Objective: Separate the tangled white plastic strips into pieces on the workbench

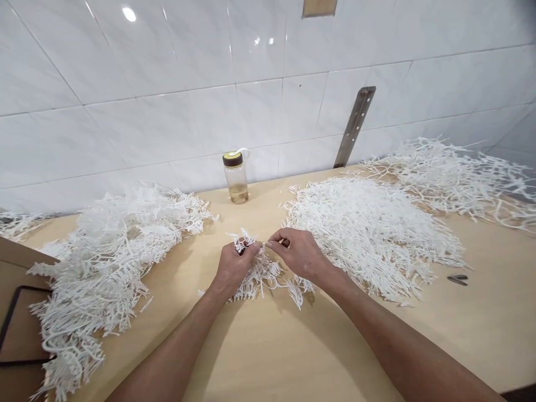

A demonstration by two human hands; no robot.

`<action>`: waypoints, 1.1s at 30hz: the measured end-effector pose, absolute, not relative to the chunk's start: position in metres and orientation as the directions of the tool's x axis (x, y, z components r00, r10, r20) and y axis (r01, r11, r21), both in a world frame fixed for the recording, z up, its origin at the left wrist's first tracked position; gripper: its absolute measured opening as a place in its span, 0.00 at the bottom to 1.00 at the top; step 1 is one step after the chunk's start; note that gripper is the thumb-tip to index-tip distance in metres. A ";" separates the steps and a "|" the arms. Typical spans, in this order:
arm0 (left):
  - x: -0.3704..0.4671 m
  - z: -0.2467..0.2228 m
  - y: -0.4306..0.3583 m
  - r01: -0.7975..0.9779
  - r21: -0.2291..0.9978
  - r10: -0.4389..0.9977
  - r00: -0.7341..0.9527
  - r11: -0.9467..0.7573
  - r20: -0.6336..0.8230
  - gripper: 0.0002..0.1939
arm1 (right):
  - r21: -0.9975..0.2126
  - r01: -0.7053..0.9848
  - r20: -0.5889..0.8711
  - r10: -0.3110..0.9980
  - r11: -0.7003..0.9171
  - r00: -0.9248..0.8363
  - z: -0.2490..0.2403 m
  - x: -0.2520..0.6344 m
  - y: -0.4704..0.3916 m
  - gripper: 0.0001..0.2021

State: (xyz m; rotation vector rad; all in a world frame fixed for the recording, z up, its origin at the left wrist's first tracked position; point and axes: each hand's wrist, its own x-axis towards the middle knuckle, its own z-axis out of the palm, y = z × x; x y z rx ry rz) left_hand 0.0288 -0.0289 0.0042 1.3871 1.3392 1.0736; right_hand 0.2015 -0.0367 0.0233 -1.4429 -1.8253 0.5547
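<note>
Near the middle of the wooden table, my left hand [235, 267] is closed on a small bunch of white branching plastic pieces [245, 241]. Thumb and forefinger of my right hand [300, 251] pinch a thin white end just right of the left fingertips. More white branching pieces [262, 276] hang or lie under and between the hands; a small cluster [299, 289] rests below my right wrist. Left of my hands is a large heap of white branches [113, 257]. A dense pile of thin white pieces [360, 234] spreads to the right.
A clear bottle [237, 181] with a dark and yellow lid stands by the tiled wall. A metal bracket [355, 127] leans there. Further right are looser white branches [460, 178] and small snips [458, 280]. A brown box [20, 312] with a black frame sits at left.
</note>
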 end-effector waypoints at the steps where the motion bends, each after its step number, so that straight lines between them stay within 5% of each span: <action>1: 0.029 0.004 -0.028 0.224 0.975 0.999 0.039 -0.008 0.000 0.22 | -0.713 0.644 0.279 0.955 0.277 -0.103 0.024 0.201 -0.037 0.08; 11: 0.027 0.002 -0.026 0.133 0.988 0.996 0.032 0.079 -0.084 0.22 | -0.488 0.859 0.524 0.839 0.157 0.144 0.035 0.242 -0.026 0.08; 15: 0.026 0.000 -0.026 0.134 0.989 0.996 0.052 0.060 -0.067 0.23 | -0.495 0.857 0.594 0.775 0.141 0.216 0.037 0.250 -0.024 0.05; 23: 0.032 0.004 -0.031 0.121 0.992 0.999 0.034 0.035 -0.040 0.16 | -0.756 0.623 0.243 0.970 0.198 -0.013 0.024 0.200 -0.036 0.10; 33: 0.034 0.002 -0.032 0.144 0.989 0.997 0.071 0.024 -0.034 0.22 | -0.805 0.570 0.182 0.983 0.164 -0.026 0.021 0.196 -0.038 0.08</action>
